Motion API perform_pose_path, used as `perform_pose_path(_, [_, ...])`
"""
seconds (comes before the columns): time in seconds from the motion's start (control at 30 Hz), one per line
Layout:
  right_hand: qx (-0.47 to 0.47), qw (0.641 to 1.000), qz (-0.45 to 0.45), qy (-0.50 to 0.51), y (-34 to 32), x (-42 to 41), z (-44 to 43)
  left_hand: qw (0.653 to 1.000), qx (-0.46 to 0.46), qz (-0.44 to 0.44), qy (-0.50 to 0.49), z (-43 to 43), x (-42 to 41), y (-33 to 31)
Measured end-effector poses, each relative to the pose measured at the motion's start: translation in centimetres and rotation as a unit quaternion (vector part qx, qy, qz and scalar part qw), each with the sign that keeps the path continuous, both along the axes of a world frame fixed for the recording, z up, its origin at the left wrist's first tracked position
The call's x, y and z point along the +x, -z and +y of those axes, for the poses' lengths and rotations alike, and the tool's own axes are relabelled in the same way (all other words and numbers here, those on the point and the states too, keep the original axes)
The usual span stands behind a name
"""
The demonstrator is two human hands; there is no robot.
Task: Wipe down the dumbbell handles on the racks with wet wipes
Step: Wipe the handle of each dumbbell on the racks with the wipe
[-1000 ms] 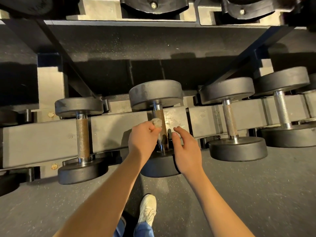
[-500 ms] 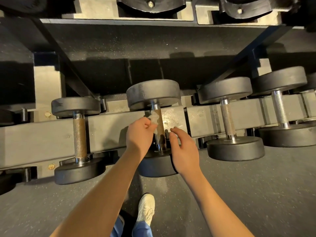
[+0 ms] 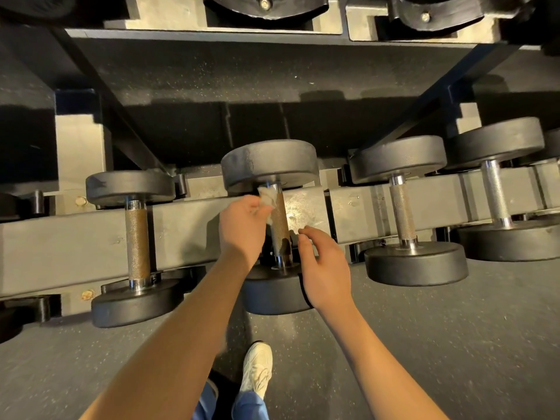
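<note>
**Wipe (image 3: pixel 266 197) reaches far end of handle (image 3: pixel 280 225)**

Since a second ago the left hand (image 3: pixel 242 228) has slid up the middle dumbbell (image 3: pixel 272 295), on the rack (image 3: pixel 75 237), to just under the far weight (image 3: pixel 269 165). Its grip pinches the wipe against the handle. The right hand (image 3: pixel 324 268) hovers beside it, grip loosely spread, seemingly not touching.

Colours and patterns

The wipe (image 3: pixel 266 197) is showing off-white against the centre handle (image 3: pixel 280 225), which is showing brown-tinged knurling; the dumbbell heads (image 3: pixel 269 162) are appearing matte black, the floor (image 3: pixel 394 374) at 5 o'clock speckled grey, the shoe (image 3: pixel 257 368) at 6 o'clock white.
</note>
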State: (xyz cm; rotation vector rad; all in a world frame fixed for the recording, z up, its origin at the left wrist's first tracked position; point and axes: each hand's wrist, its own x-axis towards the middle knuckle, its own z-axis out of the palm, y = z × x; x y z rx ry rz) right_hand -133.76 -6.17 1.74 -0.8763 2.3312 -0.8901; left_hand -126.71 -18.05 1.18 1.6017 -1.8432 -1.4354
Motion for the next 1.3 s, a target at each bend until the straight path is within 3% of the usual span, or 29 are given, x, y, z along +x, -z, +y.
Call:
perform_pose_path(0.13, [-0.002, 1.0, -0.001, 0.003, 0.1, 0.0, 0.1, 1.0, -0.026, -0.011, -0.004, -0.5, -0.7, 0.4])
perform_pose_path(0.33, [-0.009, 1.0, 0.006, 0.003, -0.1, 0.0, 0.0, 0.995, 0.045, -0.07, 0.062, 2.0, 1.2, 1.1])
perform_pose_path(0.5, [-0.022, 1.0, 0.005, 0.011, -0.3, 0.2, -0.1, 0.999, -0.019, -0.036, 0.021, 0.3, 0.1, 0.2])
perform_pose_path(0.7, [-0.028, 0.999, 0.011, 0.019, -0.2, 0.1, 0.0, 0.991, -0.024, -0.1, 0.081, 1.9, 0.9, 1.1])
perform_pose_path(0.97, [-0.02, 0.999, 0.006, 0.028, 0.1, 0.1, 0.0, 1.0, -0.01, 0.009, 0.008, 0.0, 0.2, 0.0])
perform_pose_path(1.3, [-0.019, 0.999, 0.007, 0.028, 0.6, 0.0, 0.1, 0.991, -0.077, 0.028, 0.107, 1.4, 1.2, -0.4])
